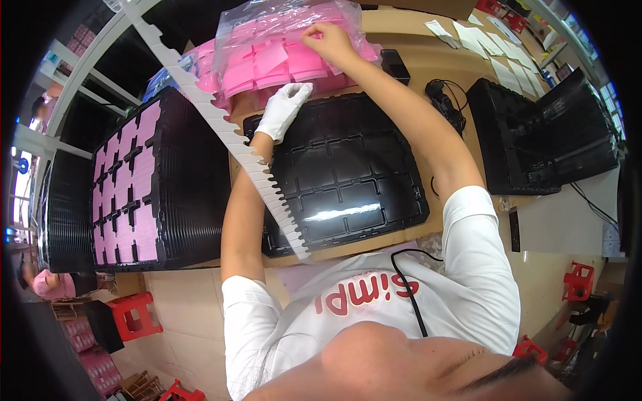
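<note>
1. Your bare right hand (329,45) is over the right part of the pile of flat pink cut pieces (257,70), the nearer hand; the pile extends leftward from it, long side running across you.
2. Its thumb and forefinger curl close together; you can't tell whether they pinch anything.
3. Your white-gloved left hand (284,112) is just below the pile, fingers gathered, grip unclear, above the left edge of the black moulded plastic tray (348,164).
4. Clear plastic film (257,20) blurs the pile's far side; a pale toothed strip (231,137) crosses your left forearm.
</note>
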Motion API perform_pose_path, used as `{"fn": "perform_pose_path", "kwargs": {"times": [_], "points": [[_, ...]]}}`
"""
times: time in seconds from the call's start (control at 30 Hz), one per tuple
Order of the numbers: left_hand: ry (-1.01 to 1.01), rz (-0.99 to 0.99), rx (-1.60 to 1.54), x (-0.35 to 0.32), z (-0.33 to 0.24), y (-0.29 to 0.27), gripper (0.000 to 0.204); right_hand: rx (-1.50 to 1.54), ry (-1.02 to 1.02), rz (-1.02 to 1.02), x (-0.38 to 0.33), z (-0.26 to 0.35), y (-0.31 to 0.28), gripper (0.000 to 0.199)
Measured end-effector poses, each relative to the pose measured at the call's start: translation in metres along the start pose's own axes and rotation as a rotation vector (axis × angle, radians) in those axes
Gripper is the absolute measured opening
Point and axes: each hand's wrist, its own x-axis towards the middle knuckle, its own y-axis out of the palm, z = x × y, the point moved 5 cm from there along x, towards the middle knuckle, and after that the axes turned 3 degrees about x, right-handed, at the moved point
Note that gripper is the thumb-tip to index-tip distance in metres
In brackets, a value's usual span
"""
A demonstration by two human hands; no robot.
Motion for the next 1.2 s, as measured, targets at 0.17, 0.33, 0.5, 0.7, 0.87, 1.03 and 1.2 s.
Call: {"fn": "perform_pose_path", "kwargs": {"times": [0.17,0.33,0.5,0.7,0.87,1.03,1.2], "points": [[-0.048,-0.019,-0.143,-0.029,-0.001,-0.009,0.057,-0.051,-0.334,-0.094,-0.055,0.060,-0.030,0.016],[-0.033,-0.125,-0.829,-0.079,0.091,-0.053,0.043,-0.178,-0.139,-0.107,-0.135,0.047,-0.071,0.047],[-0.097,-0.497,-1.243,-0.125,0.053,-0.069,0.052,0.823,0.829,0.106,-0.172,-0.024,-0.061,0.079],[0.029,-0.505,-1.275,-0.114,0.042,-0.085,0.064,0.899,0.866,0.275,-0.205,0.002,-0.014,0.040],[-0.142,-0.530,-0.663,-0.140,0.082,-0.095,0.032,0.714,0.799,0.241,-0.219,-0.002,-0.074,0.039],[-0.301,-0.384,-0.023,-0.222,0.059,-0.060,0.040,0.570,0.748,0.199,-0.282,0.025,-0.139,0.038],[-0.393,-0.413,0.347,-0.273,0.021,-0.029,0.045,0.335,0.643,0.127,-0.343,0.034,-0.157,0.042]]}}
